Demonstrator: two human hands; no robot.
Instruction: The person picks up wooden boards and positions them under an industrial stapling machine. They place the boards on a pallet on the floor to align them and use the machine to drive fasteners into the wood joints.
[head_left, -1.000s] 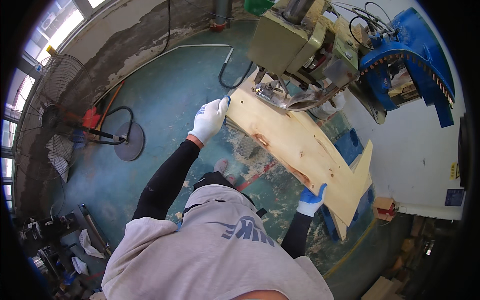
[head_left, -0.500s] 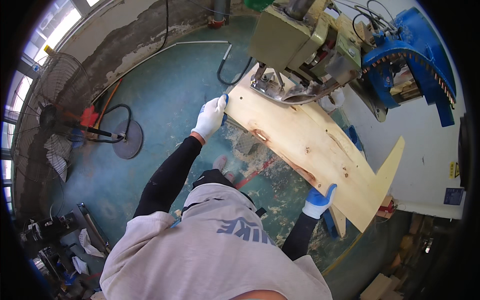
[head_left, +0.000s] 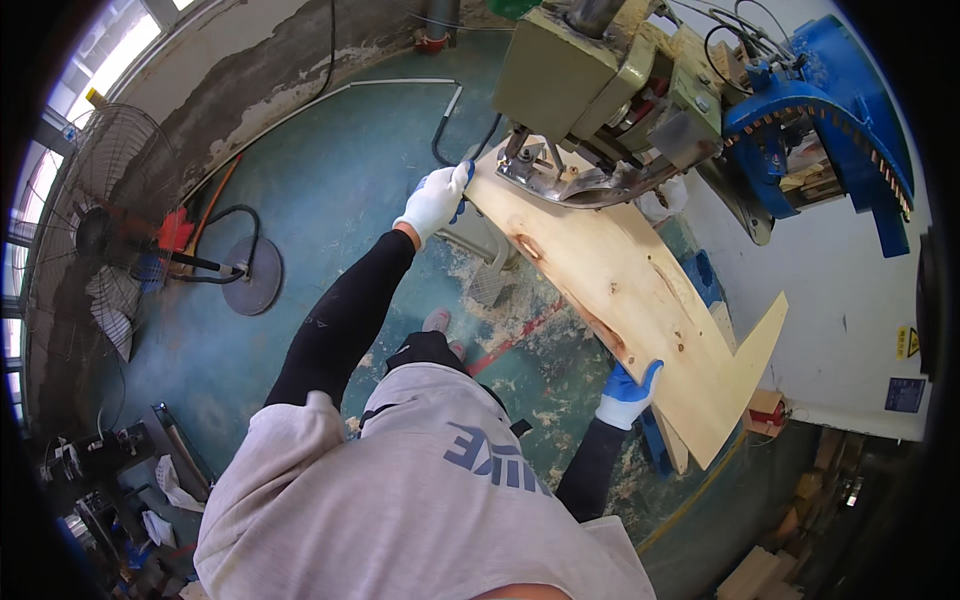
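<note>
A large pale pine board [head_left: 615,285] with dark knots lies slantwise under the head of a green woodworking machine [head_left: 590,80]. A pointed strip juts from its right end. At the board's left end, my left hand [head_left: 436,201], in a white glove with blue palm, is closed on the edge, its thumb and fingers partly hidden. My right hand [head_left: 628,394], gloved alike, grips the near edge toward the right end, thumb on top and fingers beneath out of sight. The machine's curved metal guard [head_left: 575,188] sits over the far left part of the board, hiding whatever cuts there.
A blue toothed machine frame [head_left: 835,110] stands at the far right. Below the board is a foot pedal [head_left: 489,284] amid sawdust on the green floor. On the left are a caged fan [head_left: 100,230] and its round base [head_left: 253,276]. Wood offcuts [head_left: 760,575] lie at lower right.
The board has shifted leftward and away, further under the machine head. My left hand has moved right and farther away along its end; my right hand has gone slightly left and away with it.
</note>
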